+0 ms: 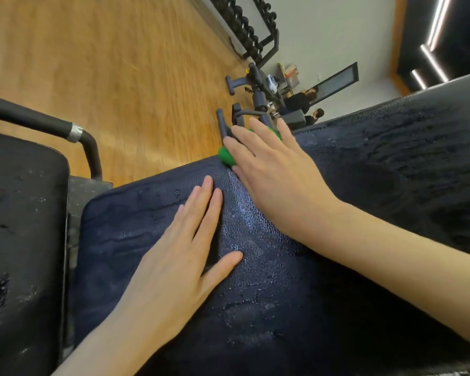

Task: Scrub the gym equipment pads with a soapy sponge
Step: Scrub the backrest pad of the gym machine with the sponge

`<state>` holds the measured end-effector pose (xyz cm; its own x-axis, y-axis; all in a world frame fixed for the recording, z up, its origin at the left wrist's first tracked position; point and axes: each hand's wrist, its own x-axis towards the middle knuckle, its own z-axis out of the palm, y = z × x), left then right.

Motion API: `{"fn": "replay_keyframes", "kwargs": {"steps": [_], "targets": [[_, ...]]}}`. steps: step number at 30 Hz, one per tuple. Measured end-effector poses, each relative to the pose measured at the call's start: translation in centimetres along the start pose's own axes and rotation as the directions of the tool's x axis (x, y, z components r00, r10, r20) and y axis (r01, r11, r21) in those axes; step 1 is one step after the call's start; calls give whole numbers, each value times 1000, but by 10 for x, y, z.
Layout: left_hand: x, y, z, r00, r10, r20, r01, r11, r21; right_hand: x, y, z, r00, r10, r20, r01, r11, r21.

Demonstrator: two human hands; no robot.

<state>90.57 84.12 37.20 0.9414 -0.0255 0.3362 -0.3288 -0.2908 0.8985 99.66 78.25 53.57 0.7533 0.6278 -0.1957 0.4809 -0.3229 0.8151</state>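
Note:
A dark navy bench pad (269, 308) fills the lower middle of the head view, wet and beaded with soapy water. A second wet pad section (418, 164) rises to the right. My right hand (272, 172) presses a green sponge (225, 156) against the pad's far edge, fingers spread flat over it; most of the sponge is hidden under the hand. My left hand (179, 256) lies flat on the pad nearer to me, fingers straight, holding nothing.
A black pad (22, 240) with water spots sits at the left, with a black metal handle bar (46, 123) above it. Beyond lies wooden flooring (106, 63), a dumbbell rack (253, 31), other gym machines (255, 96) and seated people (307, 104).

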Motion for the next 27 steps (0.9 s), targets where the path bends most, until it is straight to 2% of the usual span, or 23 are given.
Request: {"fn": "replay_keyframes", "kwargs": {"steps": [5,11,13,16,21,23,27], "targets": [[-1,-1,3,1000,-27,-2,27,998,-50,-73,-6,-11,989,-139,57,137,990,38],[-1,0,4,1000,-11,-17,10,1000,-17,8,4,0,997,77,19,-77,997,6],[-1,-1,4,1000,-21,-14,21,999,-30,-20,4,1,999,50,-11,-49,999,16],[-3,0,4,999,-38,-12,37,998,-57,-76,0,-9,997,-69,27,69,997,28],[-3,-1,4,999,-28,-18,27,997,-71,-8,24,-8,998,64,30,-66,994,89],[-3,0,4,1000,-24,-16,23,997,-68,-9,28,-6,996,91,11,-92,991,102],[-3,1,3,999,-39,-16,38,996,-76,-79,14,-15,999,-34,15,34,999,42]]}}
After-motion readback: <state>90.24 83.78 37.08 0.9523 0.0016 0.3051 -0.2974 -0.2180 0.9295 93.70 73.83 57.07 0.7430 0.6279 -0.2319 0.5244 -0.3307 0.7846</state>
